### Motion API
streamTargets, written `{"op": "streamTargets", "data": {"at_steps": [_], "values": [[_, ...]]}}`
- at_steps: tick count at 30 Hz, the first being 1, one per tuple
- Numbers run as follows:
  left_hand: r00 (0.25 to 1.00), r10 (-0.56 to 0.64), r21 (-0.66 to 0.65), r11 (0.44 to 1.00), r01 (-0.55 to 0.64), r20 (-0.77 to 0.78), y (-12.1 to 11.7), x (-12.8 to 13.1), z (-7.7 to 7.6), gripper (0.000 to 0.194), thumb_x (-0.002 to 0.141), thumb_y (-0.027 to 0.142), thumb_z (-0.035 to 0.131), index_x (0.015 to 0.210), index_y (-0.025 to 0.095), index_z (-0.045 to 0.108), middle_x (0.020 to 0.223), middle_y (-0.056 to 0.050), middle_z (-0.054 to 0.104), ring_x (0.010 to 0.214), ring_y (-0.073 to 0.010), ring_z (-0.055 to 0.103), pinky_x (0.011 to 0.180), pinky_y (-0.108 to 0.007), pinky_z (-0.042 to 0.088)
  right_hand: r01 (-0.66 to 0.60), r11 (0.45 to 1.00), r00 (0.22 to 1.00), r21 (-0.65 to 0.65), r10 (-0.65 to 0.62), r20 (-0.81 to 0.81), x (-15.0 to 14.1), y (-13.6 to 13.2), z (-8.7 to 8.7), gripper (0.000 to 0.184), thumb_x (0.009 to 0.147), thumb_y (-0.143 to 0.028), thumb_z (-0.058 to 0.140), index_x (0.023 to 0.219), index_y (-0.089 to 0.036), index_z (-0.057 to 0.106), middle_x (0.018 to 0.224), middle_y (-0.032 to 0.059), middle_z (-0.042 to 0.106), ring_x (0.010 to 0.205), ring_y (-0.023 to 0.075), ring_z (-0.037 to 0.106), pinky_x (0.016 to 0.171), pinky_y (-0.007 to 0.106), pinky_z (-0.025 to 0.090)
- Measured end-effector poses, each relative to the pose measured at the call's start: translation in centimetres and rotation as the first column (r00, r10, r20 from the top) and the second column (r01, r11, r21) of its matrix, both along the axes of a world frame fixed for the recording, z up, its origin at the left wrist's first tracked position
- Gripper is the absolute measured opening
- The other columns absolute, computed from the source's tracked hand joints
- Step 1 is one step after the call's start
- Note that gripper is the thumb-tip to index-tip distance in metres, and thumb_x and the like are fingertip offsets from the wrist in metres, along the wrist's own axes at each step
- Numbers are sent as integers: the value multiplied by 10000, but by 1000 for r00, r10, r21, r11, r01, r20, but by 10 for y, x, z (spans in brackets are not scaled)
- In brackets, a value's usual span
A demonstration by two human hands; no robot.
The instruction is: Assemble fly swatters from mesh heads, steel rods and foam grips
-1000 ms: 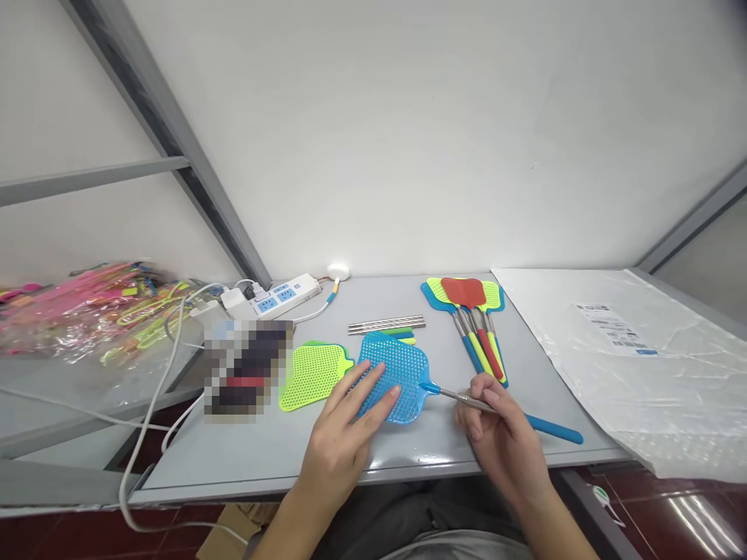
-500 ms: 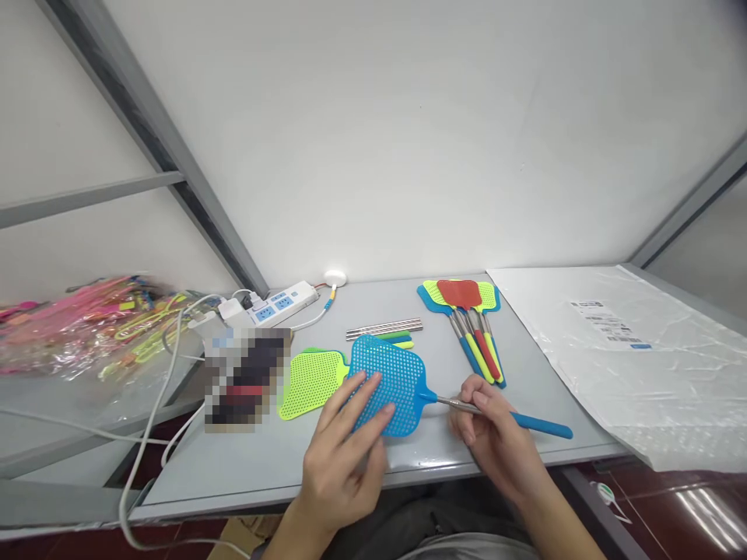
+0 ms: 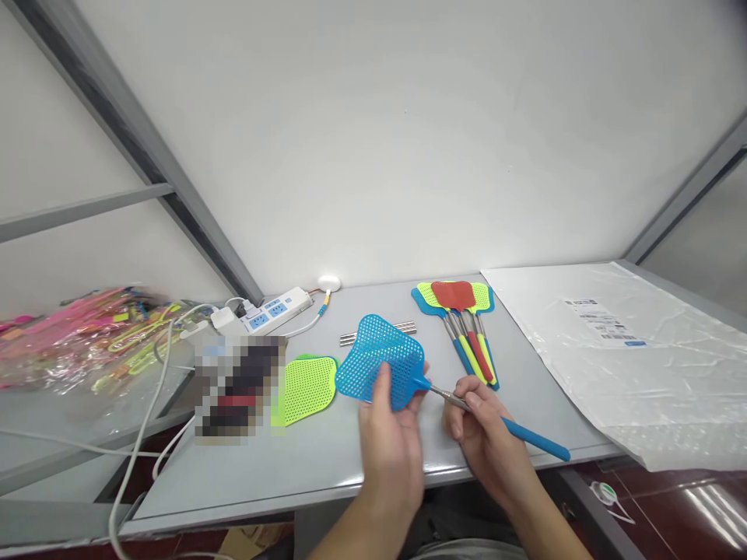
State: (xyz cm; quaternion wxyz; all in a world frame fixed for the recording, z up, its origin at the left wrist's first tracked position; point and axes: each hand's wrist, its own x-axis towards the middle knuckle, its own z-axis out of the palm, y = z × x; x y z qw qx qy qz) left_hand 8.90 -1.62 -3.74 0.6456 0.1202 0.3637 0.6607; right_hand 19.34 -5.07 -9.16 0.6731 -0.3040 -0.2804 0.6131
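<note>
A blue fly swatter [image 3: 382, 360] is lifted off the grey table [image 3: 327, 459], its mesh head tilted up. My left hand [image 3: 392, 451] grips the lower edge of the mesh head, thumb on top. My right hand [image 3: 482, 435] pinches the swatter's thin metal shaft just behind the head; the blue handle [image 3: 535, 440] sticks out to the right. A yellow-green swatter head [image 3: 304, 387] lies flat to the left, and metal rods [image 3: 350, 337] lie behind the blue head.
A bundle of finished swatters [image 3: 461, 327] lies at the back middle. A power strip [image 3: 274, 307] with cables sits at the back left. Clear plastic bags [image 3: 618, 350] cover the right side. Colourful packaged parts [image 3: 75, 334] pile up at far left.
The blue swatter head has been raised from the table and tilted. My left hand went from lying flat on the mesh to gripping its edge. The view shifted slightly.
</note>
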Motion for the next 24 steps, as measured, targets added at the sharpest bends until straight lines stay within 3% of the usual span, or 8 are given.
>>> {"op": "streamTargets", "data": {"at_steps": [4, 7, 10, 14, 18, 21, 24], "values": [[996, -80, -26, 996, 82, 47, -14, 37, -11, 340, 871, 433, 666, 973, 108, 673, 974, -158, 740, 851, -204, 718, 736, -290, 577, 57, 998, 997, 3, -56, -52, -1, 3, 1, 148, 917, -369, 578, 880, -225, 573, 548, -42, 501, 585, 126, 435, 638, 246, 352], [991, -49, -66, 996, 57, 121, -19, 44, -14, 318, 877, 425, 662, 914, 109, 681, 925, -141, 739, 808, -187, 716, 682, -257, 570, 87, 996, 996, -13, -88, -36, -1, 2, -1, 157, 895, -375, 618, 861, -231, 564, 556, -52, 488, 578, 115, 425, 634, 236, 356], [986, 16, -45, 999, -8, 163, -20, 36, -17, 288, 874, 412, 670, 914, 127, 678, 846, -93, 725, 741, -176, 709, 696, -279, 575, 79, 996, 996, 50, -81, 46, 0, -4, -5, 209, 860, -422, 667, 874, -239, 567, 581, -53, 489, 586, 116, 433, 622, 238, 358], [981, 123, -7, 992, -123, 151, -19, 12, -21, 256, 883, 393, 666, 928, 142, 683, 779, -49, 696, 717, -156, 698, 752, -294, 574, 53, 986, 989, 158, -73, 129, 1, -11, -7, 396, 816, -609, 630, 933, -231, 617, 653, -17, 544, 610, 138, 486, 606, 266, 387], [971, 210, 4, 977, -212, 115, -18, -13, -20, 264, 882, 419, 662, 936, 164, 702, 864, -51, 712, 753, -154, 705, 787, -308, 572, 204, 977, 958, 61, -212, 191, 0, -13, -4, 268, 910, -479, 562, 866, -224, 631, 664, -12, 547, 581, 127, 512, 566, 257, 420], [971, 227, 40, 972, -230, 72, -18, -28, -19, 286, 863, 452, 676, 946, 181, 716, 944, -56, 725, 784, -164, 713, 809, -319, 567, 362, 932, 848, -33, -315, 426, -1, -15, -4, 202, 875, -395, 644, 778, -220, 620, 696, -11, 585, 559, 117, 524, 523, 235, 437], [971, 238, 94, 967, -237, 10, -19, -40, -20, 302, 859, 471, 671, 933, 184, 725, 976, -59, 732, 789, -171, 719, 821, -327, 560, 348, 935, 601, 68, -278, 749, -1, -18, -4, 162, 809, -382, 712, 765, -230, 680, 707, 5, 665, 608, 156, 603, 544, 238, 489]]}}
